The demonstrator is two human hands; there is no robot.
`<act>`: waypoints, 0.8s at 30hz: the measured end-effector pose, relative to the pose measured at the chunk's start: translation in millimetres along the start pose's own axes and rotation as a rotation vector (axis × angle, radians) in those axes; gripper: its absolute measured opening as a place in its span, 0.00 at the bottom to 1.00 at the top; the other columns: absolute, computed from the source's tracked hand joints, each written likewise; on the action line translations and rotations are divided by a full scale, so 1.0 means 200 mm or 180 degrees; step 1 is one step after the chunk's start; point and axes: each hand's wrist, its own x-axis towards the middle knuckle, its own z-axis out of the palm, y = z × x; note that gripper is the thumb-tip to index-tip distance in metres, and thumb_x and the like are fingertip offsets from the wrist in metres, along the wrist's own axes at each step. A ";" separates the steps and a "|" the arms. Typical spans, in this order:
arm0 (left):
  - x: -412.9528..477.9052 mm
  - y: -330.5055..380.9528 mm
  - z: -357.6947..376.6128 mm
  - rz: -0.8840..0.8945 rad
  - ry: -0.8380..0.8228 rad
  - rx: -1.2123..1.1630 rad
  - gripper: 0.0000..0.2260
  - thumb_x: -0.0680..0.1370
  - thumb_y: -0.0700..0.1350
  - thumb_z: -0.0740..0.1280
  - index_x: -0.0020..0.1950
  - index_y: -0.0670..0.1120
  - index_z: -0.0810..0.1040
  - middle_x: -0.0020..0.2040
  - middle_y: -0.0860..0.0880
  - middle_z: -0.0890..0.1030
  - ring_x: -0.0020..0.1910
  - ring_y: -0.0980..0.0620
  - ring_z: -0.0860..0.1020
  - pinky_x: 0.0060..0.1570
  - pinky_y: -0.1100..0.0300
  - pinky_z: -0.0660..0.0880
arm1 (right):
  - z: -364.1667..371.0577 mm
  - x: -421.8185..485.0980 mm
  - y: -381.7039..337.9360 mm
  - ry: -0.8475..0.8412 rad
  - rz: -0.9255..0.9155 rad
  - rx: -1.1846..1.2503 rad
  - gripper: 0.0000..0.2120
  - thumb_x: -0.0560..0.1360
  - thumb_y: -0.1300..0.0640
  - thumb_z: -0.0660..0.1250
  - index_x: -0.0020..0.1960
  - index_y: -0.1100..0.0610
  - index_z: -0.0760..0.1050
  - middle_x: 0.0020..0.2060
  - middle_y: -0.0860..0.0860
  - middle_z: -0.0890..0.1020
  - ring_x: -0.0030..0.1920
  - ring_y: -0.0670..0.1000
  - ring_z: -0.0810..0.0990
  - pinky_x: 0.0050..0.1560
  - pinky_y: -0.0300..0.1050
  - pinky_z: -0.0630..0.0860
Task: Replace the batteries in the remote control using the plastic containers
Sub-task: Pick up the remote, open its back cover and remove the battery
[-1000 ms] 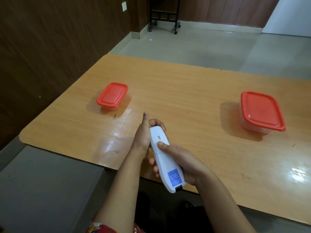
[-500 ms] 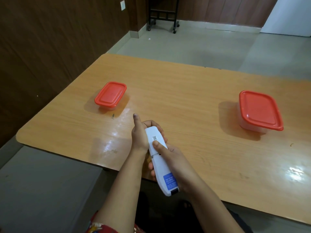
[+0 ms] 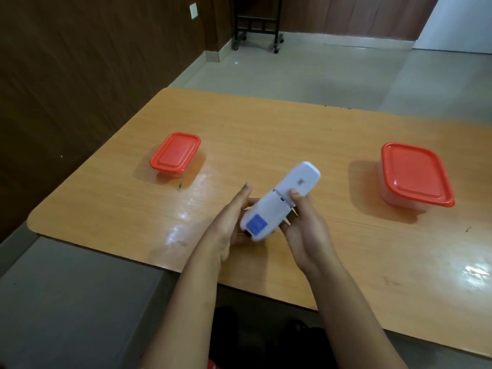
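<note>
I hold a white remote control (image 3: 277,203) back side up over the near part of the wooden table (image 3: 266,134), its top end tilted to the far right. A blue label sits near its lower end. My left hand (image 3: 229,225) cups the lower end from the left. My right hand (image 3: 303,227) grips the right side, thumb pressed at the seam of the battery cover. A small plastic container with a red lid (image 3: 175,153) stands at the left. A larger red-lidded container (image 3: 415,177) stands at the right. Both lids are on.
A dark wood-panelled wall runs along the left of the table. A black wheeled stand (image 3: 257,25) is on the tiled floor far behind. The table's near edge lies just below my wrists.
The remote has swung from pointing away to tilting toward the far right. My right thumb moved up to the cover seam, and my left hand shifted down to the lower end.
</note>
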 end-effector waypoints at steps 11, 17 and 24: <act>0.03 -0.01 -0.01 0.0563 0.0762 -0.1625 0.05 0.74 0.45 0.70 0.48 0.45 0.81 0.38 0.49 0.85 0.38 0.54 0.84 0.36 0.61 0.80 | -0.06 0.01 0.02 0.0273 0.0223 -0.0693 0.20 0.68 0.65 0.74 0.56 0.54 0.73 0.37 0.51 0.85 0.36 0.53 0.84 0.37 0.41 0.82; 0.01 -0.04 0.13 0.0696 0.0194 -0.1616 0.15 0.78 0.42 0.64 0.65 0.47 0.71 0.52 0.44 0.84 0.47 0.48 0.83 0.40 0.56 0.81 | -0.05 0.00 0.09 0.0186 -0.0498 -0.2373 0.20 0.65 0.57 0.77 0.52 0.48 0.73 0.47 0.46 0.80 0.43 0.38 0.79 0.42 0.37 0.74; 0.02 -0.02 0.11 0.0767 0.0268 -0.1808 0.15 0.80 0.44 0.62 0.66 0.51 0.69 0.52 0.47 0.84 0.43 0.52 0.84 0.38 0.58 0.81 | -0.04 0.01 0.11 0.0461 -0.1739 -0.4228 0.26 0.65 0.44 0.74 0.62 0.48 0.76 0.46 0.48 0.71 0.43 0.46 0.74 0.41 0.40 0.71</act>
